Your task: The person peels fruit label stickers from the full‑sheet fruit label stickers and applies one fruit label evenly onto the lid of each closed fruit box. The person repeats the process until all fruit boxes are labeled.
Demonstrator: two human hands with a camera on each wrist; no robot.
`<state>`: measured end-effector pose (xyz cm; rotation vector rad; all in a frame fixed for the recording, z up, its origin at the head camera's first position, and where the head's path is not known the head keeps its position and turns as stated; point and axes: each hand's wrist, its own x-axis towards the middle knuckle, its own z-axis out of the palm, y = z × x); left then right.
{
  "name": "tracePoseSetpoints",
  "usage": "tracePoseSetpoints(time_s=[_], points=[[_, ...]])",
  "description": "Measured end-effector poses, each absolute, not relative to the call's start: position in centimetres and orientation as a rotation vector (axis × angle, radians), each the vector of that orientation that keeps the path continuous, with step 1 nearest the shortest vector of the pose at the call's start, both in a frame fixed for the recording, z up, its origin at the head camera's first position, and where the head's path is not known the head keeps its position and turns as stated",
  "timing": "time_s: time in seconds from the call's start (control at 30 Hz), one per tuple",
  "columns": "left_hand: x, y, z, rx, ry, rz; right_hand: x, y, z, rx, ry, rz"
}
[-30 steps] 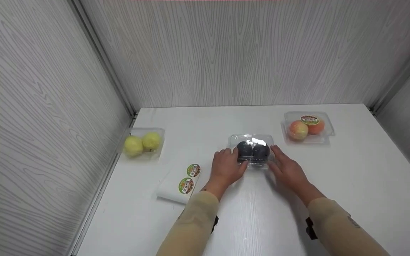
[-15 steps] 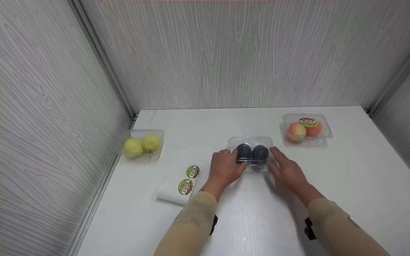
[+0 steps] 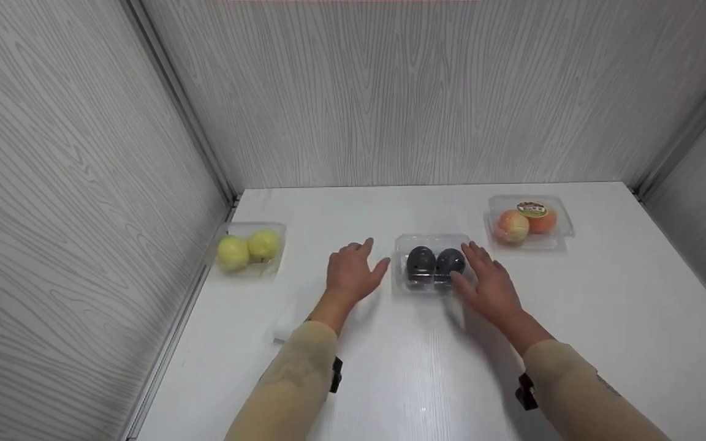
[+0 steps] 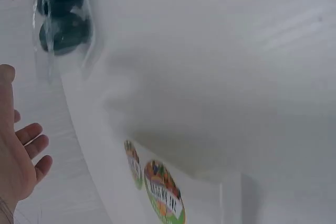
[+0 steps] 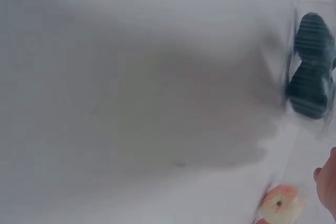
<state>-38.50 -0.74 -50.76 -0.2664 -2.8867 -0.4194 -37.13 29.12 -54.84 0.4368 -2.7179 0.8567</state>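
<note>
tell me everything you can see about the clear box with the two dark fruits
The box is a shallow, clear, glossy plastic clamshell with rounded corners. Its lid looks shut, and it lies flat near the middle of the white table. Inside, two round, nearly black fruits sit side by side, seeming to touch. It bears no sticker that shows. The right hand rests with straight fingers against its right side and near corner; the left hand is open and apart from it, to its left.

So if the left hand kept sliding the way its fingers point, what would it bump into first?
Probably nothing on the table: the left hand points toward the back wall, passing left of the clear box of dark fruit.
</note>
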Motion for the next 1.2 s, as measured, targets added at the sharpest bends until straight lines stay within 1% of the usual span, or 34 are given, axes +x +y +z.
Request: tracePoseSetpoints(time_s=[0.2,0.43,0.6,0.8,1.2], points=[[-38.5,-6.1,-50.0,-0.134,-2.899,-0.511,-37.0,26.1,-53.5,0.500,-2.695,0.854],[-38.2,-9.8,-50.3,0.002,-3.010,-0.513,-36.2,21.6,-52.6,0.626,-2.681,0.852],[-37.7,-11.3,-51.2,0.072,-3.044,-0.601,-35.6,18.2,-52.9,0.727,-2.654,0.841],[-36.9,-12.6,-52.2,0.194,-3.070,-0.727,-34.7,14.7,-54.3,0.864,-2.671,0.854],[-35.8,-13.6,-53.7,0.301,-3.114,-0.790,-33.5,11.0,-57.0,1.060,-2.863,0.800]])
